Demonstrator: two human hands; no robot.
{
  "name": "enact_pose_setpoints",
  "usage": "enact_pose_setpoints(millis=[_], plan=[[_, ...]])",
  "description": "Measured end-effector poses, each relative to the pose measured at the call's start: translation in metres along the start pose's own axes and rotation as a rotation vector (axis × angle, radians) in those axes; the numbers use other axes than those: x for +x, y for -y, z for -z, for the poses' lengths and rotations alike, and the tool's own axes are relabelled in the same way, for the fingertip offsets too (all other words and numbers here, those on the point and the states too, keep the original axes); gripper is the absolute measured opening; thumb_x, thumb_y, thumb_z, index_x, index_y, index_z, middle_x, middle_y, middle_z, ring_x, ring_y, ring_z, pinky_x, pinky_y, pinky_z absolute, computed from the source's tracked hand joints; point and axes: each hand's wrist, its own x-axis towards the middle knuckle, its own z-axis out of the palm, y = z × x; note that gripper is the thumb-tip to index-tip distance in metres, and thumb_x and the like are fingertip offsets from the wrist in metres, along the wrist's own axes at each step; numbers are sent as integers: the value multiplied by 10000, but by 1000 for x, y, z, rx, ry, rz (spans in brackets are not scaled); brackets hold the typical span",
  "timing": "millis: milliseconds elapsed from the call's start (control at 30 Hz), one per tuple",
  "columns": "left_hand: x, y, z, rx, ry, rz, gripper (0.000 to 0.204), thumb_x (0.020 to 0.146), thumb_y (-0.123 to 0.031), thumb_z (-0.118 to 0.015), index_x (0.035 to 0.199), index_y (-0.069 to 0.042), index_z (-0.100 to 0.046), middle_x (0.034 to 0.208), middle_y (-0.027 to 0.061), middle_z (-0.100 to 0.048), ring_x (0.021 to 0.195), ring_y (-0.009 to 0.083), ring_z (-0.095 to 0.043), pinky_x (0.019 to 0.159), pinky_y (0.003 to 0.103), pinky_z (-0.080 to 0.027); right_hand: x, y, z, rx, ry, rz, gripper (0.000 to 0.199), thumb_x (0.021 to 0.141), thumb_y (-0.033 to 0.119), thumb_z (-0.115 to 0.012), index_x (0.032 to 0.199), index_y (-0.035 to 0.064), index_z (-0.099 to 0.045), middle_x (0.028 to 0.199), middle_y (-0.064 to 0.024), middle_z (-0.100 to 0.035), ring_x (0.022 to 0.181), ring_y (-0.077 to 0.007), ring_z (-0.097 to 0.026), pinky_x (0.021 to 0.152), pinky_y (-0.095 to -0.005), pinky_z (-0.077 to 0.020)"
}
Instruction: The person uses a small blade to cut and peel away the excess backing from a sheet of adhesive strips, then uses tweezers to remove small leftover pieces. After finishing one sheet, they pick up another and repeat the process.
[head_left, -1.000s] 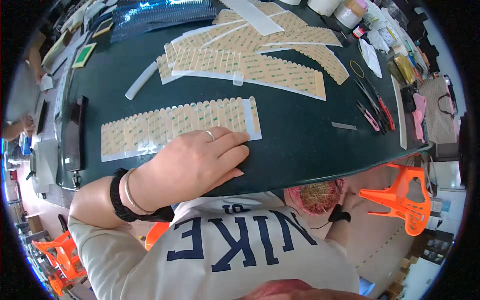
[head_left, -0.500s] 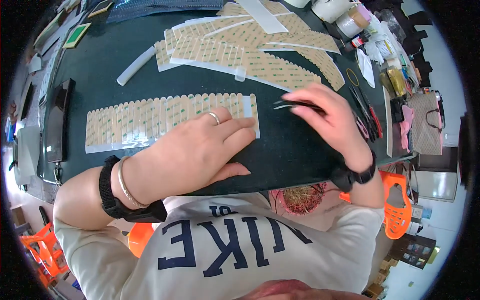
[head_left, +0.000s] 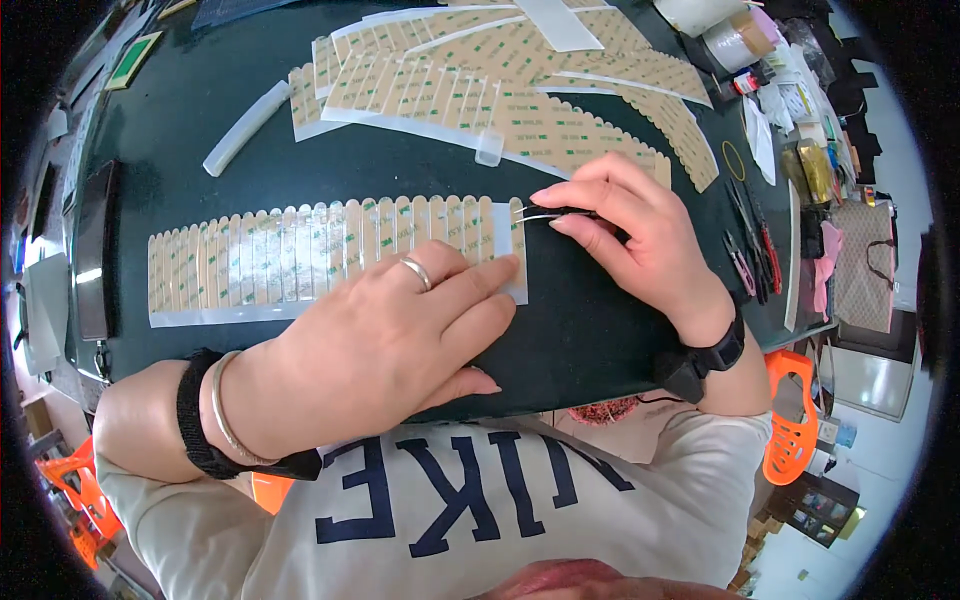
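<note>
A long sheet of tan adhesive strips (head_left: 300, 255) on a clear backing lies across the dark green table (head_left: 400, 165). My left hand (head_left: 400, 340) lies flat on the sheet's right end, fingers spread, a ring on one finger. My right hand (head_left: 625, 235) pinches a pair of metal tweezers (head_left: 545, 213). Their tips touch the sheet's right edge, just above my left fingertips.
Several more sheets of tan strips (head_left: 500, 90) are piled at the table's far side. A clear bar (head_left: 245, 128) lies at the far left. Pliers and cutters (head_left: 755, 240) sit at the right edge, tape rolls (head_left: 725, 35) at the far right, an orange stool (head_left: 790, 420) below.
My right hand came up onto the table holding tweezers and moved left until the tips reached the sheet's right edge. My left hand stayed pressed on the sheet.
</note>
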Motion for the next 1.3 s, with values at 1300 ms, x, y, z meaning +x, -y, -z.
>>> enact_pose_setpoints(millis=[1300], plan=[[-1,-2,0,-59,2,29,530,867,-301,-858,1246,6,-651,1519,180,-623,1152,371,-639,1031,452,-544,-10,18,4,-29,-51,-44,244,922,68,-818,1162,109,-825,962,-72,-670,869,-236,-682,751,-328,-544]])
